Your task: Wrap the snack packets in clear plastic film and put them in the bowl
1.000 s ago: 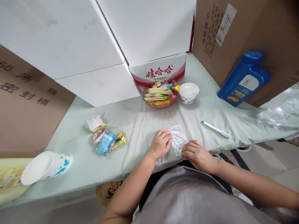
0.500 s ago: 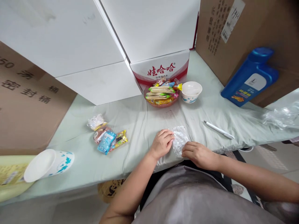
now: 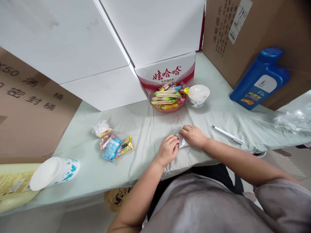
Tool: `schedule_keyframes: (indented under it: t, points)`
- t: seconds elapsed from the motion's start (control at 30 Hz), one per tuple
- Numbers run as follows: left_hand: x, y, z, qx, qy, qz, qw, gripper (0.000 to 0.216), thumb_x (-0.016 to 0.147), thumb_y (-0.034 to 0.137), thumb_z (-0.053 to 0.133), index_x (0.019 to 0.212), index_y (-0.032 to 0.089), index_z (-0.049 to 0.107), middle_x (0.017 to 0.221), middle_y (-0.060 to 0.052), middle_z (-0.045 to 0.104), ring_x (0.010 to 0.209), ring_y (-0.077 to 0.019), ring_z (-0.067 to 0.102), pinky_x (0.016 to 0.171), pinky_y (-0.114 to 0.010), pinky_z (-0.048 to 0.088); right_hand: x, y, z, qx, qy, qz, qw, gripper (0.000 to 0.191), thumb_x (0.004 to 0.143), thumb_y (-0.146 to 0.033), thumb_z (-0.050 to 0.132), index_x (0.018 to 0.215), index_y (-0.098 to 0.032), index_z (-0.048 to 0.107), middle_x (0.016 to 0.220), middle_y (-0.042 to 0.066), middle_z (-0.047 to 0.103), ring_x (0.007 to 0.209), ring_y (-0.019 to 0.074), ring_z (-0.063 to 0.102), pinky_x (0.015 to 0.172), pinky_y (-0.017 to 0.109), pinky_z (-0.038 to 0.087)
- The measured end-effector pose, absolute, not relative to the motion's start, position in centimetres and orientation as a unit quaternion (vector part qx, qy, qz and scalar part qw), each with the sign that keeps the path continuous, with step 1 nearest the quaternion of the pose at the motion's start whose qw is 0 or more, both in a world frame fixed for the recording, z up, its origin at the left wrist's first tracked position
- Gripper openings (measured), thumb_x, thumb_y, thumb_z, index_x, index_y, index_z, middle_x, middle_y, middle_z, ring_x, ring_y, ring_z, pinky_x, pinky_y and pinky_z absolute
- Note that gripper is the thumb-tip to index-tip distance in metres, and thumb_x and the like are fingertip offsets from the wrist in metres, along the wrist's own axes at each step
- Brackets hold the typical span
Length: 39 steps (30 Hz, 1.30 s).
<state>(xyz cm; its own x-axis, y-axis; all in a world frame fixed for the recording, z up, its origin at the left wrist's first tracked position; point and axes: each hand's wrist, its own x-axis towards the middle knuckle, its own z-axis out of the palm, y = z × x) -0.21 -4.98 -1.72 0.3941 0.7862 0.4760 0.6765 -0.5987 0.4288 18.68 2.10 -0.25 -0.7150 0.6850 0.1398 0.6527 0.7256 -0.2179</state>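
Observation:
A crinkled clear plastic wrapper (image 3: 182, 142) lies near the table's front edge, partly covered by both hands and smaller in outline than a full sheet. On its left side my left hand (image 3: 167, 149) has curled fingers gripping the edge. My right hand (image 3: 193, 136) reaches across from the right, its bent fingers pressed onto the wrapper's upper part. Fingertips of both hands are partly hidden. To the right of them a white pen (image 3: 227, 134) rests on the cloth.
A bowl of snacks (image 3: 167, 109) topped with wooden sticks stands behind the hands beside a paper cup (image 3: 198, 95). Wrapped snacks (image 3: 111, 149) lie to the left, near a tipped paper cup (image 3: 68, 171). A blue bottle (image 3: 261, 79) and cardboard boxes (image 3: 286, 29) stand at the right.
My right hand has moved up and left from the wrapper's lower right corner, folding the wrapper over. My left hand has stayed at its left edge.

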Motion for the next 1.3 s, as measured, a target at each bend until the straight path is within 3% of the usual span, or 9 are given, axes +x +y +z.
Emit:
schedule_keyframes:
  t: [0.13, 0.3, 0.5, 0.57, 0.67, 0.8, 1.0, 1.17, 1.3]
  points:
    - [-0.5, -5.4, -1.2, 0.819, 0.433, 0.374, 0.05, 0.023, 0.087, 0.009, 0.045, 0.098, 0.019, 0.062, 0.102, -0.009, 0.065, 0.102, -0.0221, 0.058, 0.09, -0.041, 0.052, 18.5, 1.7, -1.0, -0.369, -0.917, 0.073, 0.131, 0.021, 0.093, -0.016, 0.049, 0.106, -0.014, 0.065, 0.093, 0.01, 0.062, 0.086, 0.0207, 0.057, 0.077, 0.031, 0.04]
    - [0.0, -5.1, -1.4, 0.867, 0.405, 0.287, 0.047, 0.019, 0.089, 0.013, 0.052, 0.1, 0.021, 0.066, 0.116, -0.007, 0.066, 0.117, -0.0252, 0.054, 0.095, -0.044, 0.048, 18.8, 1.9, -1.3, -0.375, -0.912, 0.083, 0.144, 0.022, 0.095, -0.02, 0.046, 0.104, -0.014, 0.066, 0.091, 0.01, 0.062, 0.086, 0.0213, 0.055, 0.077, 0.032, 0.04]
    - [0.4, -4.7, -1.7, 0.852, 0.441, 0.269, 0.084, 0.017, 0.09, 0.015, 0.054, 0.097, 0.022, 0.067, 0.114, -0.007, 0.067, 0.116, -0.0236, 0.056, 0.095, -0.043, 0.048, 20.5, 2.7, -0.5, -0.512, -0.819, 0.029, 0.259, 0.02, 0.091, -0.017, 0.05, 0.104, -0.016, 0.066, 0.111, 0.016, 0.061, 0.106, 0.03, 0.049, 0.088, 0.044, 0.038]
    - [0.3, -4.7, -1.7, 0.851, 0.441, 0.267, 0.097, 0.017, 0.088, 0.014, 0.054, 0.099, 0.022, 0.066, 0.114, -0.007, 0.066, 0.117, -0.0242, 0.056, 0.095, -0.044, 0.048, 20.8, 2.1, -0.1, -0.437, -0.852, 0.059, 0.283, 0.019, 0.09, -0.022, 0.054, 0.105, -0.016, 0.064, 0.114, 0.014, 0.061, 0.11, 0.0282, 0.049, 0.093, 0.043, 0.038]
    - [0.2, -4.7, -1.9, 0.838, 0.45, 0.292, 0.102, 0.023, 0.085, 0.011, 0.055, 0.105, 0.019, 0.061, 0.114, -0.01, 0.065, 0.115, -0.026, 0.057, 0.097, -0.048, 0.048, 20.7, 0.5, -0.3, -0.29, -0.921, 0.121, 0.231, 0.018, 0.09, -0.025, 0.056, 0.105, -0.017, 0.065, 0.112, 0.012, 0.063, 0.108, 0.0242, 0.052, 0.093, 0.04, 0.041]
    - [-0.1, -4.7, -2.0, 0.797, 0.488, 0.343, 0.093, 0.024, 0.084, 0.011, 0.054, 0.106, 0.019, 0.056, 0.117, -0.011, 0.06, 0.111, -0.0244, 0.057, 0.096, -0.046, 0.049, 21.1, 0.6, -0.6, -0.263, -0.937, 0.123, 0.192, 0.021, 0.094, -0.016, 0.047, 0.099, -0.017, 0.067, 0.099, 0.01, 0.066, 0.092, 0.0208, 0.056, 0.083, 0.035, 0.046]
    - [-0.1, -4.4, -1.7, 0.806, 0.485, 0.325, 0.095, 0.012, 0.085, 0.012, 0.053, 0.09, 0.019, 0.06, 0.102, -0.007, 0.061, 0.101, -0.0227, 0.056, 0.089, -0.042, 0.051, 23.9, 9.6, 4.3, -0.467, -0.808, -0.031, 0.357, 0.03, 0.097, -0.023, 0.04, 0.104, -0.017, 0.068, 0.108, 0.014, 0.065, 0.105, 0.0264, 0.054, 0.092, 0.041, 0.043]
    - [0.1, -4.3, -1.8, 0.803, 0.485, 0.334, 0.093, 0.013, 0.083, 0.008, 0.055, 0.086, 0.019, 0.062, 0.099, -0.007, 0.062, 0.099, -0.0221, 0.055, 0.087, -0.04, 0.05, 24.2, 17.0, 6.2, -0.565, -0.81, -0.014, 0.158, 0.043, 0.097, -0.039, 0.044, 0.118, -0.009, 0.066, 0.128, 0.018, 0.061, 0.118, 0.0318, 0.051, 0.099, 0.046, 0.037]
    - [0.2, -4.2, -2.0, 0.805, 0.485, 0.329, 0.097, 0.011, 0.082, 0.009, 0.057, 0.084, 0.019, 0.063, 0.099, -0.007, 0.064, 0.099, -0.022, 0.054, 0.088, -0.039, 0.05, 23.7, 18.9, 5.1, -0.549, -0.835, 0.022, 0.008, 0.077, 0.093, -0.064, 0.031, 0.127, -0.002, 0.061, 0.132, 0.026, 0.056, 0.12, 0.0366, 0.052, 0.099, 0.046, 0.03]
